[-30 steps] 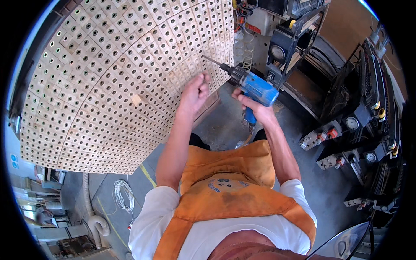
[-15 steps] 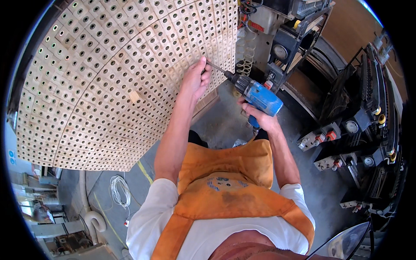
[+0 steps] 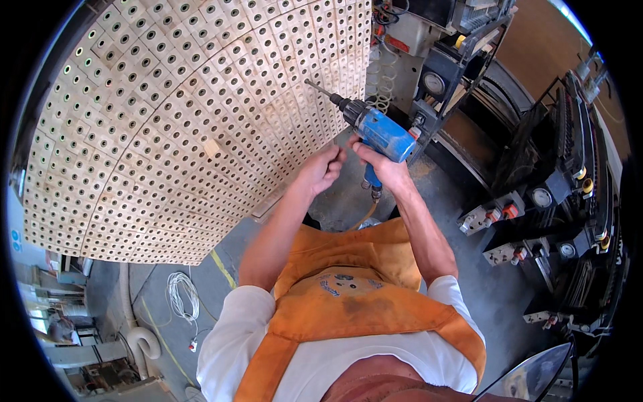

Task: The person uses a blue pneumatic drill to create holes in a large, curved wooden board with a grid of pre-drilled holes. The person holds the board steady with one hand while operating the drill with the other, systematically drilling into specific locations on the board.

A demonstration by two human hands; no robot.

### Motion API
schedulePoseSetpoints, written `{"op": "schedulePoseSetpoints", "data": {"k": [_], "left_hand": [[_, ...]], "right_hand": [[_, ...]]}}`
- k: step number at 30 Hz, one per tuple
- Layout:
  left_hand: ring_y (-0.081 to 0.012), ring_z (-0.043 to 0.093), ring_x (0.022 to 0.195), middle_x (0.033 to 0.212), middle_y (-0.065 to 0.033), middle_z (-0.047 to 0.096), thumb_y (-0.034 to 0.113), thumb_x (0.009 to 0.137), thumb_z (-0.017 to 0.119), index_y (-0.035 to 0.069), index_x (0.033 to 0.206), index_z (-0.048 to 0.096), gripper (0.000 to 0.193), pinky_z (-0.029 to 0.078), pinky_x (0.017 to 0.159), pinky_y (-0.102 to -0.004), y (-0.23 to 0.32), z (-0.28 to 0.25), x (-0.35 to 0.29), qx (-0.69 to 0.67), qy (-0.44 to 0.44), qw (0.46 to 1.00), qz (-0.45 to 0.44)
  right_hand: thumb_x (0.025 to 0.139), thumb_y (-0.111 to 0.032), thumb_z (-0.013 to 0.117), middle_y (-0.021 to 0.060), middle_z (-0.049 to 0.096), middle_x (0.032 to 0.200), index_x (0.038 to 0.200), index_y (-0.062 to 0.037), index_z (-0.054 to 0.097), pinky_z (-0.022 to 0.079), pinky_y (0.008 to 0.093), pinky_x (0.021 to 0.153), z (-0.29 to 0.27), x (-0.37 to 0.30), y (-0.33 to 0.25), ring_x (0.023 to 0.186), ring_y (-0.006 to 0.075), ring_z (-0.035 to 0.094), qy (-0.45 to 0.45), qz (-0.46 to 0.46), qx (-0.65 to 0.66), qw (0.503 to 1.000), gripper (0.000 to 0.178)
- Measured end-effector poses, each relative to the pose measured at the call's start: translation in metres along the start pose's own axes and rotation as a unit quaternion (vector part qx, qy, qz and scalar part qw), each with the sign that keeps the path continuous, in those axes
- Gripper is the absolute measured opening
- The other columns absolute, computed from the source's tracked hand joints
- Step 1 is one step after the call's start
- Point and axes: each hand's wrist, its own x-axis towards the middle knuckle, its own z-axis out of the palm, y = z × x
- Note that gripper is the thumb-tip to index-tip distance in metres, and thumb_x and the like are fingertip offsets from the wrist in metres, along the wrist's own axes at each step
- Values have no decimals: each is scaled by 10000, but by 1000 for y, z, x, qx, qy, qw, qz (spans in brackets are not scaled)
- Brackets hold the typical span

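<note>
A broad panel (image 3: 161, 127) of holed wooden blocks spreads from nine to twelve o'clock. The blue drill (image 3: 385, 134) sits at twelve o'clock from the right hand (image 3: 386, 166), which is wrapped round its grip, and at two o'clock from the left hand (image 3: 323, 170), its fingers curled, contents impossible to tell. The thin bit (image 3: 319, 89) points to ten o'clock, over the panel. A pale raised block (image 3: 211, 148) sits at eight o'clock from the bit.
</note>
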Motion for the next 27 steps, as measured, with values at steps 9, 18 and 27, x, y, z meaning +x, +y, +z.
{"op": "schedulePoseSetpoints", "data": {"k": [9, 18, 27], "left_hand": [[-16, 333, 511, 729, 50, 445, 288, 980, 524, 58, 1007, 551, 233, 262, 403, -152, -18, -10, -30, 18, 29, 999, -23], [-19, 397, 553, 834, 11, 531, 238, 983, 518, 38, 1090, 537, 228, 302, 425, -155, 75, 20, -25, -16, 29, 981, 191], [-38, 385, 544, 787, 2, 498, 267, 974, 537, 32, 1039, 575, 247, 294, 419, -160, 74, 31, -13, -23, 2, 982, 190]], "right_hand": [[811, -62, 683, 8, 657, 819, 964, -41, 670, 451, 247, 578, -1, 2, 0, 646, 83, 550, -2, -17, -12, 1000, 155], [813, -92, 683, 110, 672, 984, 1043, -23, 621, 474, 257, 627, -22, -36, -16, 796, 143, 607, -39, 70, 51, 995, 248], [812, -81, 680, 114, 664, 964, 1081, -18, 600, 473, 256, 634, -51, -42, 2, 812, 149, 610, -75, 85, 99, 989, 288]]}}
